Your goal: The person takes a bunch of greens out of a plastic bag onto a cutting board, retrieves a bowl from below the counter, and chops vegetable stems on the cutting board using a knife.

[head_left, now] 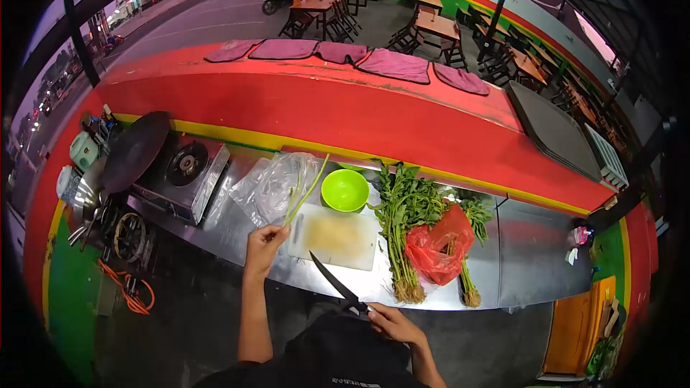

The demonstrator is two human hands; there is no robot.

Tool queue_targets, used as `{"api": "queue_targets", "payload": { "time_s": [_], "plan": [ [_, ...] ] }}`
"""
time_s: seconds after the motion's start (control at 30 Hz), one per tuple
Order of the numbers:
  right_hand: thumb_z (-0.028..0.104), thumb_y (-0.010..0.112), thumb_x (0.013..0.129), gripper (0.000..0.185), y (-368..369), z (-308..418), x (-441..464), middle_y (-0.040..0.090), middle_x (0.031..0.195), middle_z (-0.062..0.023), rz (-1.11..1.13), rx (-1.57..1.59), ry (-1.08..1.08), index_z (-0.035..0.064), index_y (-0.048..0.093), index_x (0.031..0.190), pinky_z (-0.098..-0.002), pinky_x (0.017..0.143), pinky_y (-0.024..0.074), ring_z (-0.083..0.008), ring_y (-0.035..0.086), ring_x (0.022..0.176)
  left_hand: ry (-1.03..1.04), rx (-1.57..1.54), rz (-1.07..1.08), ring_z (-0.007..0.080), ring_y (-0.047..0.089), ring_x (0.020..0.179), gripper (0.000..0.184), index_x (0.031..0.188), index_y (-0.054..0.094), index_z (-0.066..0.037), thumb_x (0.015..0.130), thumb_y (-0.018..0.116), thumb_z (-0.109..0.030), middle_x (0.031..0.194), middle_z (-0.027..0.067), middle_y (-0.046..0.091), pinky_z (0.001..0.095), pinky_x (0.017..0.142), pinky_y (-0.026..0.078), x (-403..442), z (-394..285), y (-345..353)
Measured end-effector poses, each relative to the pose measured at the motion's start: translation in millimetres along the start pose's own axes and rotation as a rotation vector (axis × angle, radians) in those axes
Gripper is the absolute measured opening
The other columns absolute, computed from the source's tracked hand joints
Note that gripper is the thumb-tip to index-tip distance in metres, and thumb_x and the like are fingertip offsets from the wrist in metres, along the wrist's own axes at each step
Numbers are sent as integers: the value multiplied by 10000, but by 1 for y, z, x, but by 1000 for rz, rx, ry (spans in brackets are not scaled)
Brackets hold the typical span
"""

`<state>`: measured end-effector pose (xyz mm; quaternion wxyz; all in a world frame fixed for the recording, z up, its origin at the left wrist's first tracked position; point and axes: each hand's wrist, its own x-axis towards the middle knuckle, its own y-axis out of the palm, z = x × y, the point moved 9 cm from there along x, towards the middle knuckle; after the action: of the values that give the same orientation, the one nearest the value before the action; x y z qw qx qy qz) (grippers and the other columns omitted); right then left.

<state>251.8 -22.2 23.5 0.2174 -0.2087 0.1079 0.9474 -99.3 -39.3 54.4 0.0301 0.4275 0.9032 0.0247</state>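
Here are the green stalks [307, 197], up over the cutting board's [338, 241] left side, pinched low by the left hand [264, 246], seemingly to leave their length free. Hands apart: the right hand [394, 324] grips the knife [333, 279] by its handle, keeping fingers off the blade. Behind the board, the green bowl [345, 190]; leafy bundles [399, 223] lie rightward on the counter [530, 244], probably for easy reach.

1 lime-green bowl [345, 190] and 1 translucent red bag [437, 248] are seen. The low wall [309, 111] is painted red, edged by a yellow stripe [460, 185]. 5 cloths [396, 65] are coloured pink with dark borders.
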Motion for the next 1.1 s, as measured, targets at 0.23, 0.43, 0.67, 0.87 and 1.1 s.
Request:
{"api": "queue_targets", "payload": {
  "time_s": [0.23,0.43,0.67,0.87,1.1],
  "plan": [
    [314,508,1082,327,-11,-32,38,445,681,62,-177,291,-4,98,561,1321,-210,426,305,-37,372,490,65,568,421,69,575,635,249,835,761,-2,827,850,-234,716,30,705,277,610,473,18,71,2],
    [302,528,1072,301,-39,-44,78,455,665,54,-498,283,-45,108,554,1301,-223,441,313,-40,405,522,-160,631,557,110,605,662,244,811,750,-21,820,847,-245,732,58,713,298,636,491,17,162,-5],
    [377,539,1065,255,-26,-4,106,419,608,48,-588,295,-73,122,544,1062,-238,390,301,-56,363,444,-83,375,377,68,565,662,204,856,752,-4,854,829,-194,722,17,681,249,616,463,26,159,-21],
    [315,537,1067,354,-14,-15,120,456,641,57,-656,327,-92,85,540,1337,-222,410,313,-39,392,475,-56,373,268,80,567,683,167,870,753,-17,879,796,-178,729,27,674,263,654,465,57,150,-41],
    [322,522,1074,237,1,-30,116,408,608,60,-723,521,-98,129,535,1210,-234,386,291,-45,340,426,10,412,156,89,558,641,174,862,740,-7,876,791,-173,690,26,644,273,607,463,87,177,-76]
  ]
}}
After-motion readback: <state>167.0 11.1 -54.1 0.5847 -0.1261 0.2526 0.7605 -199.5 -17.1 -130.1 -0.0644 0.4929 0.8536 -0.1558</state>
